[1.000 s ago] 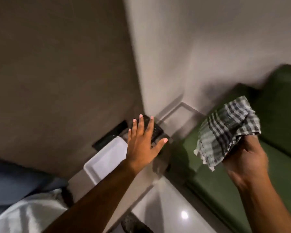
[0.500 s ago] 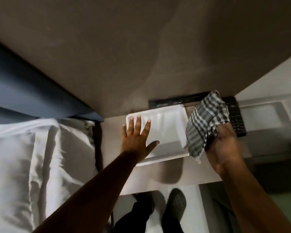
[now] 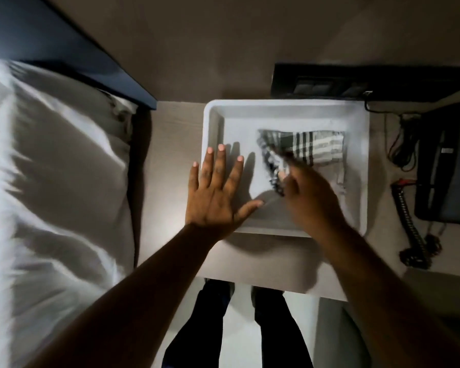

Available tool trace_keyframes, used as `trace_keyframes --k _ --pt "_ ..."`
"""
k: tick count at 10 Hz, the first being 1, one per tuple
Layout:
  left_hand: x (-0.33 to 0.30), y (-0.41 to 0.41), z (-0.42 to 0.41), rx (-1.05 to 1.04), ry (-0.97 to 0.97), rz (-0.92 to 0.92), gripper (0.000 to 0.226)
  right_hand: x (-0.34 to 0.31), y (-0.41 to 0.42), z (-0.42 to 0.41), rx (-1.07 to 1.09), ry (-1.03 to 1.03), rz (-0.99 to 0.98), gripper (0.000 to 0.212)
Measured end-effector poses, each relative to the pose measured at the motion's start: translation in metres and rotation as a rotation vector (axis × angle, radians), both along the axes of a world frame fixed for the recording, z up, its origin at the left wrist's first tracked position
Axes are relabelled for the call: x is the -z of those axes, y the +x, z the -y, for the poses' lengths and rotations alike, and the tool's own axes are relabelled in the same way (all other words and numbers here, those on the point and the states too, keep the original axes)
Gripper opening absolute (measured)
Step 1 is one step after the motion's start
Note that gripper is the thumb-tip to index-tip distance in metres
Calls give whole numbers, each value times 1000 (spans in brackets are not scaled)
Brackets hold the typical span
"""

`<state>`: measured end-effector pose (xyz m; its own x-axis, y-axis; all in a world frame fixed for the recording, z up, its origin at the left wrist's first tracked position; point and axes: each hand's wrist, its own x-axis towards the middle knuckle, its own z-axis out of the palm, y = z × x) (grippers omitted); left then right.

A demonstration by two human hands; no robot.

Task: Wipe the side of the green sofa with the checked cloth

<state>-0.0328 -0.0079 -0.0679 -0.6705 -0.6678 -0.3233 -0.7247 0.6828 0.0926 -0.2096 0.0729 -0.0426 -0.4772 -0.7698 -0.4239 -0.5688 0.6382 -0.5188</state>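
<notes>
One crumpled checked cloth [image 3: 303,148] lies in white tray [image 3: 284,107], grey-and-white plaid.

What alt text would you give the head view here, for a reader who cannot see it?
Seen from above, a person's right hand lays a checked cloth into a white tray on a bedside table, while the left hand hovers open over the tray's left side. White bedding lies left, a corded phone right.

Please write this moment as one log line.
right hand: on checked cloth, grip blurred | cloth: in white tray | left hand: open, empty
</notes>
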Motion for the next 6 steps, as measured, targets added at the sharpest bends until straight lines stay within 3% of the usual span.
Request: trace_keyframes --k 1,3,4,5,6 --pt "3 2 -1 14 -30 -28 96 16 8 -7 -188 148 -120 37" --pt "6 1 -2 -1 -44 -23 97 26 3 9 -153 12 -293 61" --pt "9 4 -3 2 -68 -62 97 52 2 24 -257 94 -375 70" --pt "7 2 -2 11 -65 -72 98 63 6 23 -271 149 -386 72" --pt "3 3 -2 6 -55 -100 101 53 3 27 -173 73 -190 70"
